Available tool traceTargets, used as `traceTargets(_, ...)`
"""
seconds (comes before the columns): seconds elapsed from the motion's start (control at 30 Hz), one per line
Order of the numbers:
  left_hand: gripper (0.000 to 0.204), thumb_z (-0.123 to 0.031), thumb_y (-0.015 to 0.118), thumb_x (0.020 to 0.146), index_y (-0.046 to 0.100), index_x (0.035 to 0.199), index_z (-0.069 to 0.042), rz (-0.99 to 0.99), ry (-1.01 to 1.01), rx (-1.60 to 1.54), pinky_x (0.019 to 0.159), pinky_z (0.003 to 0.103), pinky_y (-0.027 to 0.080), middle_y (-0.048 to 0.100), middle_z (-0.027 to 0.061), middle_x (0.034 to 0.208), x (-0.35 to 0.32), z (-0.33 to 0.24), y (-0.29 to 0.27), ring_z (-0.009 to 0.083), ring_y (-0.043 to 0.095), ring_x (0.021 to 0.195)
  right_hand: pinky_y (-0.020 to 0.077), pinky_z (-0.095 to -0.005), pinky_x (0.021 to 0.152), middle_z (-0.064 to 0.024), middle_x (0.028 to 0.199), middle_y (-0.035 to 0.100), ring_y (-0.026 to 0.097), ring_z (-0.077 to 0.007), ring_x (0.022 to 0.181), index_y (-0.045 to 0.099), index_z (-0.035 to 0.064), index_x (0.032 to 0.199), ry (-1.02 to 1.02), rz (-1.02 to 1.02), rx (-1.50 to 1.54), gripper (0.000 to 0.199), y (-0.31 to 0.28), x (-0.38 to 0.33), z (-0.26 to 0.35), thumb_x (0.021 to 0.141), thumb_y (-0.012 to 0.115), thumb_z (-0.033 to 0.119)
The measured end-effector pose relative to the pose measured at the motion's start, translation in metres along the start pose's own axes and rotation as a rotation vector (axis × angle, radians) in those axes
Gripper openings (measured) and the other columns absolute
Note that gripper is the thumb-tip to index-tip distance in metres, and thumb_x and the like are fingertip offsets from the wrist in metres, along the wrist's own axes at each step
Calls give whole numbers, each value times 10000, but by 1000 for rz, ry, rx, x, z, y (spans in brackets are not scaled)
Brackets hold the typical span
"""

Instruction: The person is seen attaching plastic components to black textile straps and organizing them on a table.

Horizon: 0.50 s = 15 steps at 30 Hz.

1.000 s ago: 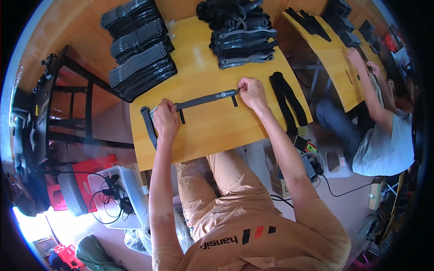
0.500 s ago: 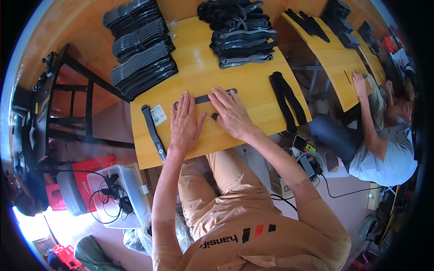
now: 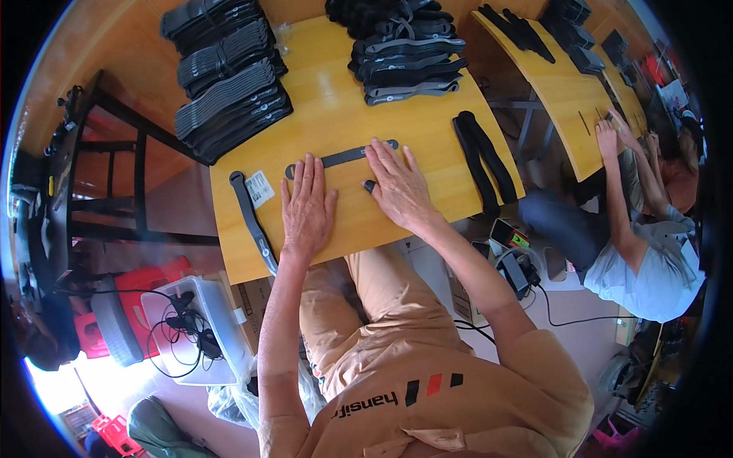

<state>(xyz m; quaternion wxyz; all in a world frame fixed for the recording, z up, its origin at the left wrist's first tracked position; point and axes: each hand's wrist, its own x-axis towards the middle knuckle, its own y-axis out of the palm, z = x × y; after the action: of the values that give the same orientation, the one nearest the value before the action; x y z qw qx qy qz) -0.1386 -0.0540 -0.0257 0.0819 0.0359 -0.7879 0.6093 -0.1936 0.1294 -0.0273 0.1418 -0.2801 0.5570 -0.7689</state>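
A dark grey strap (image 3: pixel 346 158) with rounded ends lies straight across the yellow table in front of me. My left hand (image 3: pixel 308 210) rests flat near its left end, fingers stretched over the band. Over the right end lie the outstretched fingers of my right hand (image 3: pixel 398 183); a small black band or cover (image 3: pixel 369 185) is on its thumb. Neither hand grips the strap. Another grey strap (image 3: pixel 253 221) lies lengthwise at the table's left edge, beside a white printed label (image 3: pixel 260 188). To the right is a folded black fabric strip (image 3: pixel 484 162).
Stacks of bundled dark straps (image 3: pixel 233 107) stand at the table's back left, with more bundles (image 3: pixel 412 69) at back right. A black metal frame (image 3: pixel 141 183) and a clear bin of cables (image 3: pixel 164 328) are left. A co-worker (image 3: pixel 641 259) sits at another table (image 3: pixel 565 114).
My hands have spread slightly apart along the strap, so more of its middle shows. The view has shifted a little. At the other table, the co-worker's two hands have come together.
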Motion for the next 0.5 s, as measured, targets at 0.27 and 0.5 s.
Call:
traceTargets(0.27,548,-278,371,922,222,1401,-57,21,-27,-34,1082,470,116,185,103,1471,-1,0,0,258,156,1362,191,-453,1066,-134,1395,319,323,-254,1275,338,6,1324,46,-17,-82,557,-8,-10,-18,862,513,263)
traceTargets(0.5,577,-309,413,903,256,1385,-35,-73,-22,14,1076,469,143,211,144,1456,-5,4,7,287,187,1349,171,-518,1051,-108,1399,321,296,-247,1291,347,36,1328,73,-43,-89,555,-6,-11,-14,864,516,290)
